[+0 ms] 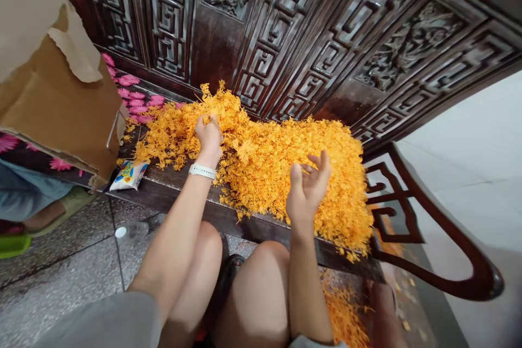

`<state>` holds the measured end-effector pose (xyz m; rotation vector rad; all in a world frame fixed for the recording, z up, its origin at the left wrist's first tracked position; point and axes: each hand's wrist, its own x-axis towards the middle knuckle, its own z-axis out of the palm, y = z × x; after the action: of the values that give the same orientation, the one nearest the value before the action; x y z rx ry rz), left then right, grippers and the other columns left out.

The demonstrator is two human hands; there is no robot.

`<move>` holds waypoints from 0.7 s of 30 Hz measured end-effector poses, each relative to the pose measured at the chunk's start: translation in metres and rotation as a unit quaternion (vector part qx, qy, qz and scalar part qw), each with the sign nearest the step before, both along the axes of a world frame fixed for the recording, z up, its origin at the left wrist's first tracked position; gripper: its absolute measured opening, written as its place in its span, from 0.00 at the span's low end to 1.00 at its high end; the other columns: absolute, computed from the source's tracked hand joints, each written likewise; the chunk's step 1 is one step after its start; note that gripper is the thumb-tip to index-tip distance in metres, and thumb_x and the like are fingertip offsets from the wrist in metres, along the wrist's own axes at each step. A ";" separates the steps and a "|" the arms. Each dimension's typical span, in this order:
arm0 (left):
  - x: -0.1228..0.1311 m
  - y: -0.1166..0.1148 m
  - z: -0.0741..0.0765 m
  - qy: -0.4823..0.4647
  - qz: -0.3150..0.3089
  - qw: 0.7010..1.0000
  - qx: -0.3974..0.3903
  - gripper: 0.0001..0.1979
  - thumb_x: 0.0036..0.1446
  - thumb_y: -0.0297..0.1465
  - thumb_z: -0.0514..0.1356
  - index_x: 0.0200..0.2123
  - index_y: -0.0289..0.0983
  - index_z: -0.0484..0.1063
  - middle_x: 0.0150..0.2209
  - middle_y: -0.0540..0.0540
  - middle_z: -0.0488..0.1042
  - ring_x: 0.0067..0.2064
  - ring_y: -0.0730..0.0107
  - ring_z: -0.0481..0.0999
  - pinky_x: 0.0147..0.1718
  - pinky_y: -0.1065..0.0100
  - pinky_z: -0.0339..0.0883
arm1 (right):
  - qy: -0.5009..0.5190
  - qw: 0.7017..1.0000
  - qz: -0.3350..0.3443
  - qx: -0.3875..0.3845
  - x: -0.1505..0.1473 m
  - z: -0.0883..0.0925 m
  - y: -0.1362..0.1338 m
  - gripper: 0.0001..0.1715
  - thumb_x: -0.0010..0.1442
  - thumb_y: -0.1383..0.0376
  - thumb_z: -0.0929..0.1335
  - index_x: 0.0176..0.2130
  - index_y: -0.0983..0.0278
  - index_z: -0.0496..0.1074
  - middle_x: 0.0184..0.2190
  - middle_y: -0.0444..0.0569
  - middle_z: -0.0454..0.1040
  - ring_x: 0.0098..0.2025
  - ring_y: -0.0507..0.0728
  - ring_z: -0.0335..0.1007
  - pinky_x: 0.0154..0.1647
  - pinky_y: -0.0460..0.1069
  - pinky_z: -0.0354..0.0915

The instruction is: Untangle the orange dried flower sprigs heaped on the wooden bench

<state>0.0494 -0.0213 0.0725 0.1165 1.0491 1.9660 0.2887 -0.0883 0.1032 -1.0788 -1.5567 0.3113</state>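
A long heap of small orange artificial flowers covers much of the dark wooden bench seat in front of me. My left hand, with a white watch band on its wrist, is at the left part of the heap. Its fingers are curled closed, with orange flower pieces showing at the fingertips; exactly how many it holds is hidden. My right hand is raised over the right part of the heap, palm turned up. Thumb and fingers stand apart there, and I see nothing between them.
At the left stands a torn cardboard box. Pink flowers lie behind it, and a small white packet rests at the bench edge. The carved backrest and a curved armrest bound the seat. Orange strands lie below.
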 end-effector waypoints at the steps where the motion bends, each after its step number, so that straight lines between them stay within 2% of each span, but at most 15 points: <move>1: 0.004 0.000 0.002 -0.011 0.015 1.000 0.002 0.12 0.65 0.26 0.60 0.47 0.42 0.61 0.22 0.62 0.49 0.19 0.80 0.47 0.20 0.74 0.40 | -0.019 0.998 0.001 -0.060 0.007 -0.010 0.013 0.38 0.66 0.50 0.72 0.70 0.53 0.62 0.59 0.59 0.67 0.54 0.62 0.72 0.52 0.62 0.75; 3: 0.012 0.001 0.005 -0.037 0.018 0.999 0.015 0.12 0.64 0.24 0.62 0.44 0.42 0.61 0.22 0.62 0.48 0.19 0.81 0.46 0.20 0.74 0.39 | -0.041 0.991 -0.001 -0.129 0.021 -0.025 0.030 0.46 0.64 0.47 0.73 0.73 0.54 0.57 0.65 0.62 0.60 0.59 0.65 0.69 0.57 0.66 0.73; 6: 0.019 0.001 0.008 -0.061 -0.032 0.996 0.053 0.11 0.64 0.24 0.61 0.37 0.41 0.60 0.21 0.61 0.48 0.18 0.81 0.45 0.18 0.74 0.38 | -0.089 0.982 0.058 -0.156 0.031 -0.037 0.037 0.46 0.65 0.47 0.72 0.74 0.54 0.56 0.65 0.61 0.63 0.60 0.66 0.69 0.58 0.66 0.72; 11: 0.027 -0.002 0.015 -0.085 -0.135 0.983 0.090 0.11 0.67 0.24 0.60 0.33 0.40 0.62 0.20 0.59 0.48 0.17 0.82 0.46 0.15 0.74 0.38 | -0.209 0.939 0.213 -0.170 0.015 -0.037 0.031 0.50 0.65 0.46 0.73 0.76 0.48 0.52 0.75 0.57 0.56 0.72 0.69 0.59 0.67 0.70 0.66; 13: 0.032 -0.004 0.018 -0.083 -0.176 0.976 0.095 0.11 0.68 0.25 0.60 0.33 0.39 0.63 0.20 0.59 0.48 0.17 0.82 0.45 0.15 0.74 0.38 | -0.217 0.929 0.246 -0.168 0.007 -0.035 0.031 0.47 0.68 0.46 0.70 0.77 0.48 0.51 0.74 0.56 0.60 0.73 0.68 0.59 0.70 0.70 0.63; 16: 0.039 -0.006 0.022 -0.074 -0.209 0.970 0.100 0.12 0.67 0.26 0.62 0.32 0.39 0.63 0.20 0.59 0.49 0.17 0.82 0.45 0.15 0.75 0.38 | -0.198 0.924 0.275 -0.178 0.001 -0.033 0.030 0.41 0.72 0.48 0.67 0.76 0.48 0.54 0.72 0.54 0.65 0.71 0.65 0.64 0.71 0.67 0.63; 21: 0.047 -0.008 0.024 -0.059 -0.272 0.953 0.120 0.13 0.64 0.26 0.65 0.32 0.38 0.63 0.20 0.59 0.47 0.18 0.83 0.44 0.15 0.77 0.37 | -0.154 0.928 0.265 -0.213 0.001 -0.036 0.030 0.41 0.71 0.46 0.67 0.76 0.51 0.55 0.76 0.53 0.58 0.67 0.65 0.68 0.70 0.66 0.64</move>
<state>0.0969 -0.0292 0.0960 0.3753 0.6092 1.5618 0.2897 -0.0587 0.0677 -1.0451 -2.1223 0.9199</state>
